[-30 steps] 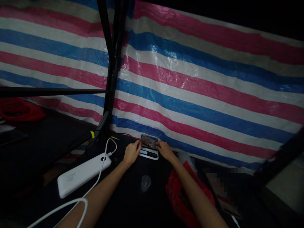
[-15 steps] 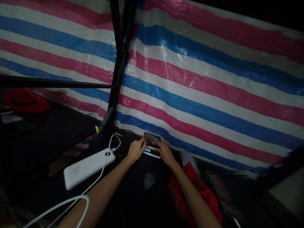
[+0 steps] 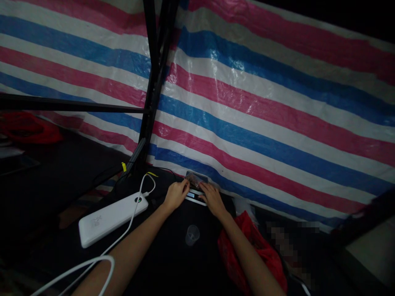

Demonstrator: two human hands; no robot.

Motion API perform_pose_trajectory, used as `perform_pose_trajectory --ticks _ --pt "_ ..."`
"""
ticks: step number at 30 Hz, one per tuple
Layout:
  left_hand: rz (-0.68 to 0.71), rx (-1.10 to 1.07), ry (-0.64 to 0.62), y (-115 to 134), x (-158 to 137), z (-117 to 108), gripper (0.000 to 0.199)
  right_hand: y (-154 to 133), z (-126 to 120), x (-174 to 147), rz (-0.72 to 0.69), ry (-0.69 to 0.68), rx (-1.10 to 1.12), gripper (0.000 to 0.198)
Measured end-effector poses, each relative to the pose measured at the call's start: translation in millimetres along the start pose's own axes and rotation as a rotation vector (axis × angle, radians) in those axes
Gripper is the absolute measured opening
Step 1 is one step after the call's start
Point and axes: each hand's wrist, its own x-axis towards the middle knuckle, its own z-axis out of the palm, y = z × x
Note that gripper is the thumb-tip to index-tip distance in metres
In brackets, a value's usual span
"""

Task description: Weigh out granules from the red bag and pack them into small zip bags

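A small kitchen-type scale [image 3: 191, 196] with a lit display lies on the dark surface by the striped sheet. On its platform rests a small clear plastic bag [image 3: 194, 180] with brownish contents that I cannot make out. My left hand [image 3: 177, 194] is closed at the bag's left edge, thumb and fingers pinched together on it. My right hand [image 3: 213, 199] lies at the right side, fingers stretched out and touching the bag's edge, its thumb near the scale's buttons. A clear plastic cup [image 3: 193, 235] stands between my forearms.
A white power bank [image 3: 112, 220] with a looped white cable [image 3: 128, 224] lies to the left. Under my right forearm sits a red plastic bag [image 3: 236, 257]. Another red bag [image 3: 33, 129] is at far left. Black metal posts [image 3: 149, 102] and a striped sheet [image 3: 262, 111] stand behind.
My right hand has shifted slightly left, and its fingers have spread out over the bag's edge and the scale. My left hand stays at the bag. The view has tilted slightly.
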Motion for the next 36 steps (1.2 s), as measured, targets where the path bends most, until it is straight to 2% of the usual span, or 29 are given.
perform_pose_trajectory --ticks 9,16,20,23,28,36 --pt "0.013 -0.005 0.001 -1.0 -0.5 2.5 0.019 -1.5 -2.1 4.9 -0.066 0.018 0.247 0.037" --pt "0.019 -0.017 -0.007 -0.8 -0.6 2.5 0.019 -6.8 -6.5 9.8 0.006 0.044 0.404 0.028" --pt "0.016 -0.016 0.001 -0.6 -0.4 2.7 0.019 -7.8 -4.2 10.7 0.066 0.042 0.402 0.034" --pt "0.003 -0.003 -0.007 -0.5 -0.3 3.2 0.021 -5.6 -1.2 10.8 0.053 0.025 0.386 0.038" --pt "0.005 0.008 -0.026 0.1 -0.1 2.6 0.022 -4.6 -1.7 12.0 0.013 0.017 0.332 0.031" --pt "-0.039 0.027 -0.065 2.5 1.0 2.6 0.024 -3.8 -7.0 16.3 0.014 -0.074 0.129 0.023"
